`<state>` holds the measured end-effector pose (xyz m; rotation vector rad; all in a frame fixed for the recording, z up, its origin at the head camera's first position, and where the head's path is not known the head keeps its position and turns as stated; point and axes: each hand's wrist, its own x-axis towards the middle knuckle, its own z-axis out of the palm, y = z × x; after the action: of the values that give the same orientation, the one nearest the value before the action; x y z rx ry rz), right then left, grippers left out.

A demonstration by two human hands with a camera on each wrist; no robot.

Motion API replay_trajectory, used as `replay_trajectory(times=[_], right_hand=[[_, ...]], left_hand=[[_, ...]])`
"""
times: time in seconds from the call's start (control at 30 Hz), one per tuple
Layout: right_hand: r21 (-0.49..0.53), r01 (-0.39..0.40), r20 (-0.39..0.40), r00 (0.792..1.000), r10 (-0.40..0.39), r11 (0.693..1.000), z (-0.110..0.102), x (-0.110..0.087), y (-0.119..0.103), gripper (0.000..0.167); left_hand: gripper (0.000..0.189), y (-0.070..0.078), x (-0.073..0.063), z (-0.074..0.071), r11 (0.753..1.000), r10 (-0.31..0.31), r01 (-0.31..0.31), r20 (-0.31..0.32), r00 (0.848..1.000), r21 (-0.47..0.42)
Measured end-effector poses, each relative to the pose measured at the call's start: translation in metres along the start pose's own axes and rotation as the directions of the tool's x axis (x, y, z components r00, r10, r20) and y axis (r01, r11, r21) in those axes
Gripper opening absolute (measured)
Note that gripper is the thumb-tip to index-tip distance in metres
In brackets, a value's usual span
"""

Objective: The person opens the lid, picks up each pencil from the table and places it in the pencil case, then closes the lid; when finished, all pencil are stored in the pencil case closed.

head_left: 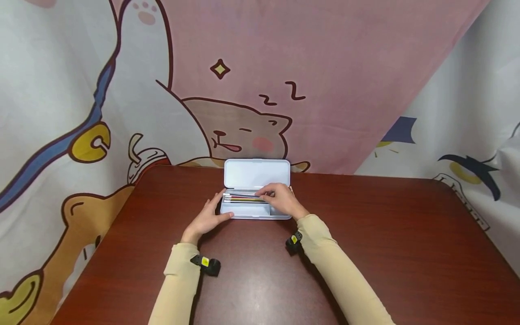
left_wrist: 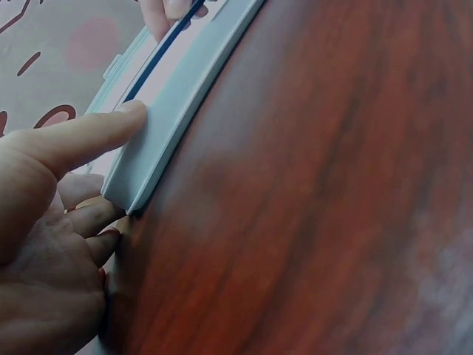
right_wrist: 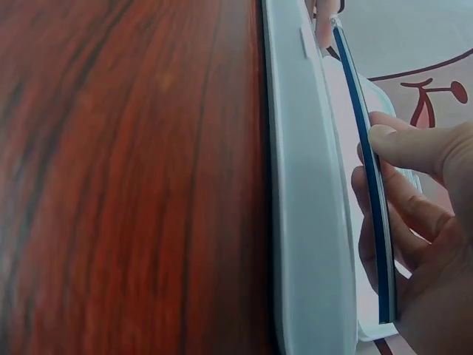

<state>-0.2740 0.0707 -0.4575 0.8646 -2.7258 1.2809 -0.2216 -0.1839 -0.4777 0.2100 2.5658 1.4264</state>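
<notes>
A white pencil case (head_left: 246,211) stands unfolded, its lid (head_left: 257,173) raised at the back. Several coloured pencils (head_left: 243,198) lie side by side in its rear compartment, their pale ends to the left. My left hand (head_left: 207,220) holds the case at its left end. The thumb lies over the front rim, and other fingers are around the end in the left wrist view. My right hand (head_left: 281,198) is above the right half, pinching a dark blue pencil (right_wrist: 381,244) between thumb and fingers. In the right wrist view this pencil slants over the case.
The case sits near the back edge of a reddish-brown wooden table (head_left: 252,289). Behind it hangs a cloth (head_left: 345,90) printed with cartoon animals. Each forearm wears a black wrist camera, the left one (head_left: 211,266) and the right one (head_left: 293,243).
</notes>
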Motion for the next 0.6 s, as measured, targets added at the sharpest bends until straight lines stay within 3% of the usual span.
replay_trajectory(times=[0.23,0.6], right_hand=[[-0.020,-0.049,0.026,0.998,0.050,0.999,0.0042,0.0010,-0.0002,0.015],[-0.025,-0.031,0.007,0.999,0.031,0.999,0.0075,0.0030,0.0018,0.013]], left_hand=[[0.086,-0.0010,-0.0014,0.0017,1.000,-0.011,0.011,0.003,1.000,0.006],[0.084,-0.0024,-0.0015,0.0005,1.000,0.006,-0.006,-0.012,1.000,0.017]])
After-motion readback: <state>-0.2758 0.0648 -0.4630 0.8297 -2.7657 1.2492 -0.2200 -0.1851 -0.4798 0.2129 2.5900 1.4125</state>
